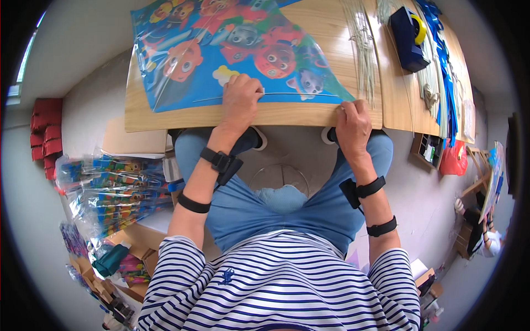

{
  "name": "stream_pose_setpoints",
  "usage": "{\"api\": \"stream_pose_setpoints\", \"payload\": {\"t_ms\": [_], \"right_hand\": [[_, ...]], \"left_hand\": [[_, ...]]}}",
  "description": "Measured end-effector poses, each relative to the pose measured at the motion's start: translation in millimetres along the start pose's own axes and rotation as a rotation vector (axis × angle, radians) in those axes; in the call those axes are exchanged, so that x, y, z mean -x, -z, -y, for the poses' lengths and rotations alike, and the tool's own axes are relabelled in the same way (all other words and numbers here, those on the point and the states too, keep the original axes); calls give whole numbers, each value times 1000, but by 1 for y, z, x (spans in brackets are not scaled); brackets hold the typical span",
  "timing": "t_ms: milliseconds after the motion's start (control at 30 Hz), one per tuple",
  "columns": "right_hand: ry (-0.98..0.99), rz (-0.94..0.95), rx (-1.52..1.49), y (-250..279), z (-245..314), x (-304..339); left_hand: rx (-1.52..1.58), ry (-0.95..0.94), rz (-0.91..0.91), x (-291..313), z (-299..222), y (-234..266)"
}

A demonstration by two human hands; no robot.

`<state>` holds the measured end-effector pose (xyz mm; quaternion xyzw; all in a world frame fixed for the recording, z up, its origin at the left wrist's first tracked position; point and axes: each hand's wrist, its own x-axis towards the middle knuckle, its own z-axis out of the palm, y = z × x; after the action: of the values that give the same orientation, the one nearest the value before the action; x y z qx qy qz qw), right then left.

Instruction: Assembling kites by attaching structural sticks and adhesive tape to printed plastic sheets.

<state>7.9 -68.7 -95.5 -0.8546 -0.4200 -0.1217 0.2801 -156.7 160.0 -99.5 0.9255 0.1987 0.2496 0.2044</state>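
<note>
A large glossy plastic sheet (pixel 221 47), blue and printed with cartoon animals, lies spread on the wooden table with its long edge toward me. Along that near edge runs a thin pale rod (pixel 298 94). My left hand (pixel 241 98) is closed over the rod at about the middle of the edge, its fingertips partly hidden; a small white bit shows by the knuckles. At the sheet's right corner my right hand (pixel 354 122) pinches with thumb and fingers, covering the tip of the corner.
Bundled thin rods (pixel 363 49) lie on the table (pixel 187 118) to the right. Beyond them are a dark tape dispenser (pixel 407 41) with yellow tape and blue ribbons (pixel 446 71). Wrapped printed packs (pixel 118 190) are piled at left, near red boxes (pixel 47 129). Another person (pixel 488 240) is at far right.
</note>
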Motion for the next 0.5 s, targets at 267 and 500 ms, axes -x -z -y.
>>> {"api": "stream_pose_setpoints", "payload": {"t_ms": [267, 500], "right_hand": [[-121, 2, -132, 8, -5, 14], [-109, -15, -160, 7, -8, 16]], "left_hand": [[-52, -80, 87, -4, -3, 6], [-24, -79, 120, -9, -17, 3]]}}
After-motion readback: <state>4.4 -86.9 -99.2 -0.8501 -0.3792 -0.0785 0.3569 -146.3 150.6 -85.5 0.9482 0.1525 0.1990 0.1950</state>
